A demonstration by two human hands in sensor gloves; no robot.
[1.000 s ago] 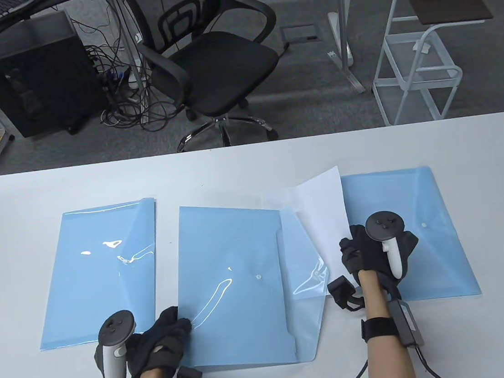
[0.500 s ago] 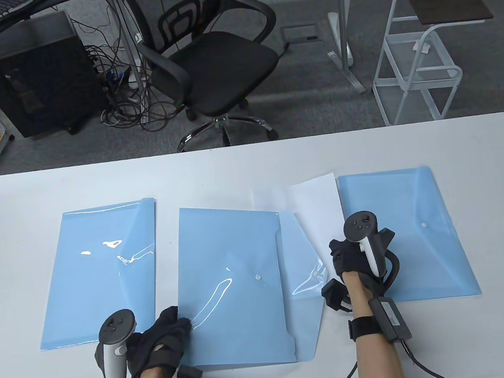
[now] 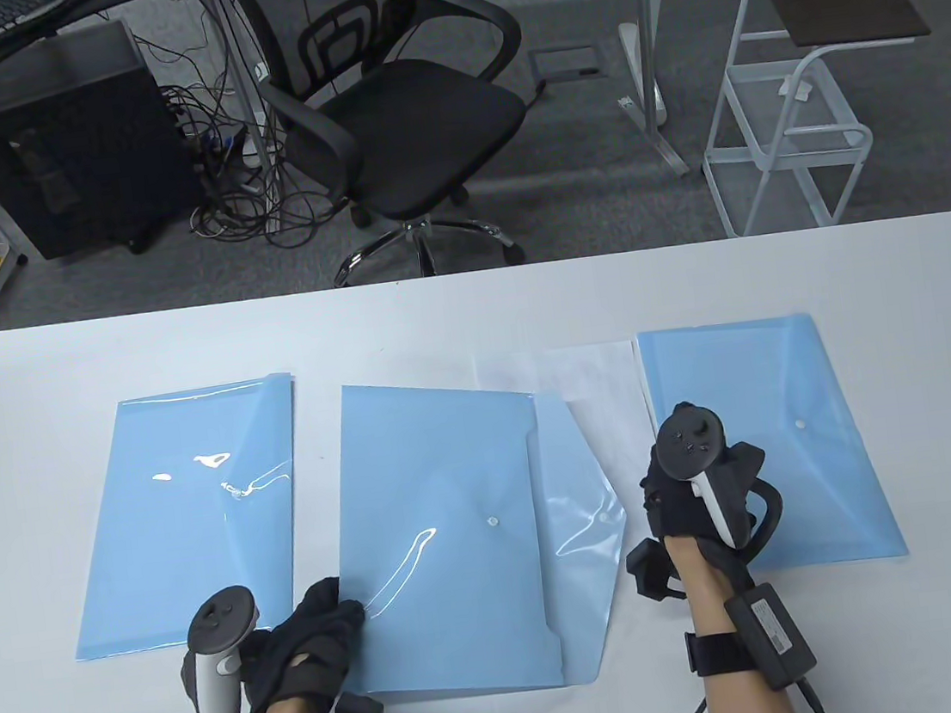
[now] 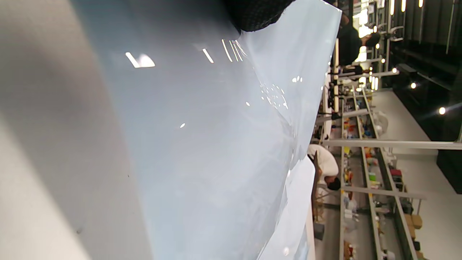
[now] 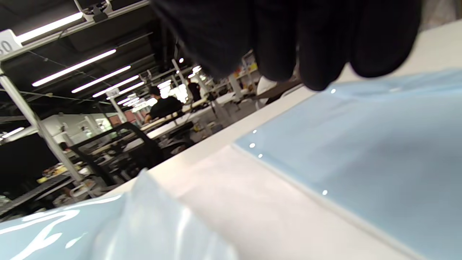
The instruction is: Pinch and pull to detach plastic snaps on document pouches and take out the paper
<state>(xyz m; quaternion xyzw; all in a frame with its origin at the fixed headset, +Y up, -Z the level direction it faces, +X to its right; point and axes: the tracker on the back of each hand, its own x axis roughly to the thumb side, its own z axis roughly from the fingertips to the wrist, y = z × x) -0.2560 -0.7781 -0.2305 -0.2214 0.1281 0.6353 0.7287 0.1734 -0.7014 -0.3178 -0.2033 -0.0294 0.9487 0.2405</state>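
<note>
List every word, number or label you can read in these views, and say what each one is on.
"0": last digit on a white sign at the right wrist view's top left corner; the rest is cut off.
Label on the wrist unit: too small to read.
Pouches and paper: no text visible.

Grey carpet [image 3: 596, 212], black office chair [image 3: 402, 114], white rack [image 3: 796, 144], ceiling strip lights [image 5: 72, 68]

Three pouches [image 3: 453, 524] were plain translucent blue; paper [image 3: 597, 393] white; bench [image 3: 470, 314] white; gloves black; chair [image 3: 402, 114] black.
</note>
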